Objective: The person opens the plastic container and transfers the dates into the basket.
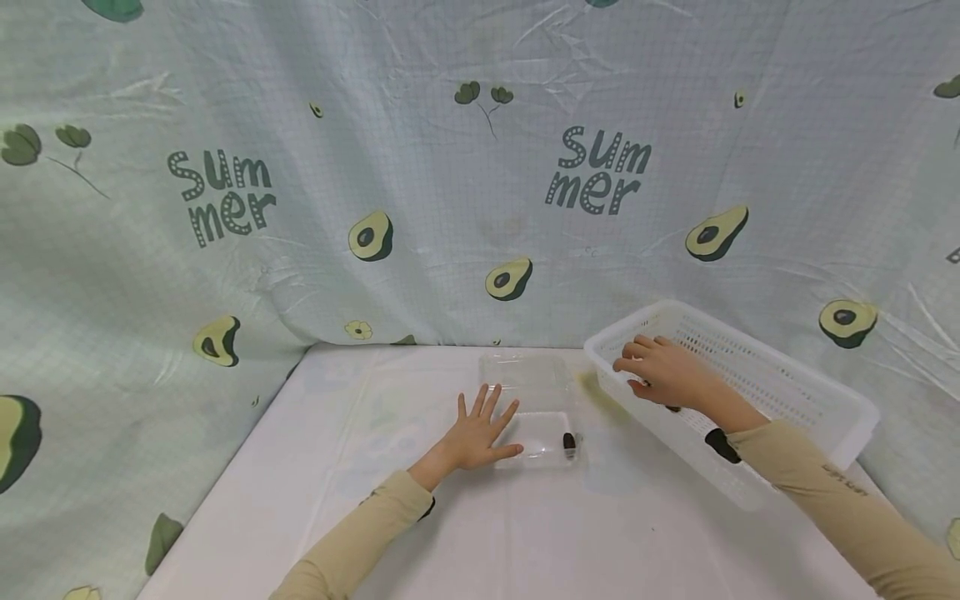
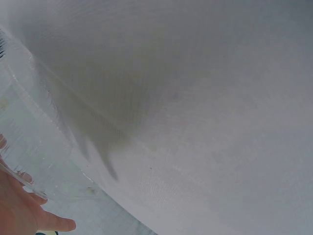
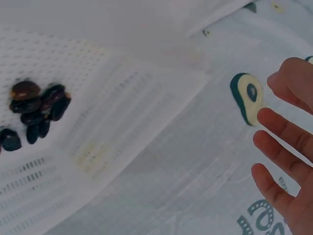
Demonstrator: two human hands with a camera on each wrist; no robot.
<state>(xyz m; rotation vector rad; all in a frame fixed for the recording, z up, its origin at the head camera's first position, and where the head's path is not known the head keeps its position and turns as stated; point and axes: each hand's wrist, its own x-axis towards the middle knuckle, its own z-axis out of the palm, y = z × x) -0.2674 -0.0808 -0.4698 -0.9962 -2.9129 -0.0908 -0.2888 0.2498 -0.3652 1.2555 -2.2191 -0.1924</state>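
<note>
A clear plastic box [image 1: 534,432] sits on the table with its clear lid [image 1: 525,377] folded back behind it. One dark oval piece [image 1: 569,444] lies at the box's right end. My left hand [image 1: 472,437], fingers spread, is at the box's left side; in the left wrist view its fingers overlap the clear plastic. My right hand [image 1: 667,375] hovers over the near left part of a white perforated basket [image 1: 787,392], fingers loosely bent and apart, nothing visible between them. Several glossy, dark brown date-like pieces [image 3: 39,107] lie together on the basket's floor.
The white-covered table [image 1: 480,533] extends in front of both hands. A pale cloth [image 1: 420,167] printed with avocados and lettering hangs behind and at the sides, close behind the basket.
</note>
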